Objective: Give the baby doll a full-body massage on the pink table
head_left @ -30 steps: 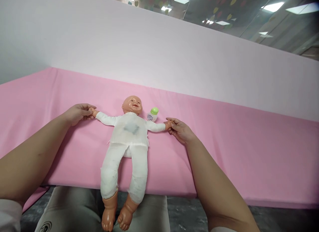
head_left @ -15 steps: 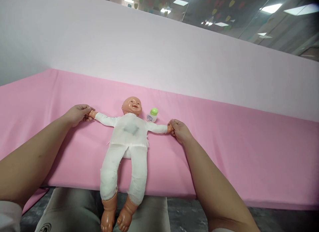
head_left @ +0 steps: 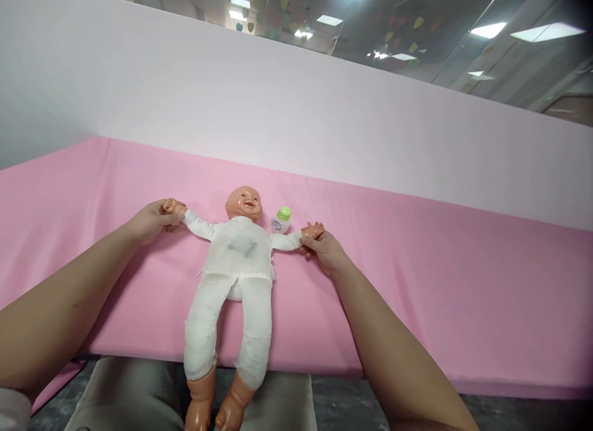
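Both hands, left hand [head_left: 151, 221] and right hand [head_left: 325, 252], grip the face-up doll [head_left: 236, 258], head pointing away.

One baby doll [head_left: 237, 258] in white clothing is seen at the centre of the frame. One small bottle with a green cap [head_left: 280, 220] is counted just right of its head. One pink sheet [head_left: 417, 283] is spread across the frame. Two bare hands are counted, a left hand [head_left: 151, 221] and a right hand [head_left: 324, 252].

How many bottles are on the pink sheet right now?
1. The small bottle with a green cap lies beside the doll's head, just behind the arm that the right hand holds. None other visible.
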The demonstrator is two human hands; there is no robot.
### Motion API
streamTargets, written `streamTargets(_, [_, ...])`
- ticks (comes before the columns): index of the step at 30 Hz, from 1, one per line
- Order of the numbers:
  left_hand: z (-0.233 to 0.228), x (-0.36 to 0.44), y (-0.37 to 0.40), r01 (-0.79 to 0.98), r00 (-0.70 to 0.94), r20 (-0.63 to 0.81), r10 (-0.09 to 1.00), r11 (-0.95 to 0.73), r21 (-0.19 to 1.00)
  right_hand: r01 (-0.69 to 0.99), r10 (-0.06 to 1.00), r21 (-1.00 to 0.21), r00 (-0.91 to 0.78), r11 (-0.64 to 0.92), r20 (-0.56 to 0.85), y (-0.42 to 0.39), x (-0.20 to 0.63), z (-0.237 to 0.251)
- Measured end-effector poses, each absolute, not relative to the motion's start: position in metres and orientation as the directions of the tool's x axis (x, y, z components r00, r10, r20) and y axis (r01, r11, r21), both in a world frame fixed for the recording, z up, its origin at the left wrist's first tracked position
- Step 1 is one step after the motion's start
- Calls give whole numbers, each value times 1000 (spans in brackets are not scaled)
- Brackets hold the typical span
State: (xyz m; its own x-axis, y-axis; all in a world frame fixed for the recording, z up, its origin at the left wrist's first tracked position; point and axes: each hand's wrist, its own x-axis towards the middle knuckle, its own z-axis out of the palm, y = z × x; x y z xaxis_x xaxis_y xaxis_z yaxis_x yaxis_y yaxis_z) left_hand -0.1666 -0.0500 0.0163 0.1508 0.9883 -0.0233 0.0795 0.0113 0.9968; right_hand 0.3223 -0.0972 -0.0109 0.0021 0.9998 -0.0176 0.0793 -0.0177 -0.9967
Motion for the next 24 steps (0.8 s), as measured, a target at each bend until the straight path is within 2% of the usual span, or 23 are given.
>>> streamTargets(3, [26, -147, -69, 174, 68, 177, 982, -186, 967, 210, 971, -963, 131, 171, 201, -108, 307, -4])
streamTargets(5, [32, -128, -87, 259, 146, 307, 940, -336, 906, 339, 907, -874, 113, 348, 405, -121, 287, 1])
streamTargets(7, [35, -109, -104, 395, 302, 391, 870, -487, 779, 492, 834, -699, -107, 518, 542, -137, 264, 5])
streamTargets(10, [35, -89, -118, 401, 606, 437, 665, -729, 555, 540, 646, -379, -487, 752, 588, -154, 237, 7])
streamTargets(12, [33, -84, -120, 373, 688, 442, 576, -803, 465, 534, 561, -237, -597, 811, 574, -159, 228, 5])
streamTargets(14, [30, -84, -117, 390, 697, 442, 565, -816, 428, 537, 538, -192, -620, 822, 570, -157, 227, 3])
streamTargets(17, [27, -87, -112, 473, 615, 435, 657, -750, 462, 554, 602, -291, -536, 780, 592, -150, 237, 1])
streamTargets(19, [28, -92, -108, 546, 474, 427, 770, -637, 544, 586, 729, -469, -353, 661, 587, -142, 249, 0])
streamTargets(21, [28, -100, -100, 589, 273, 394, 878, -476, 653, 562, 840, -666, -101, 490, 533, -131, 266, -2])
streamTargets(24, [25, -118, -81, 595, -14, 275, 961, -213, 775, 432, 896, -844, 152, 319, 416, -111, 296, -8])
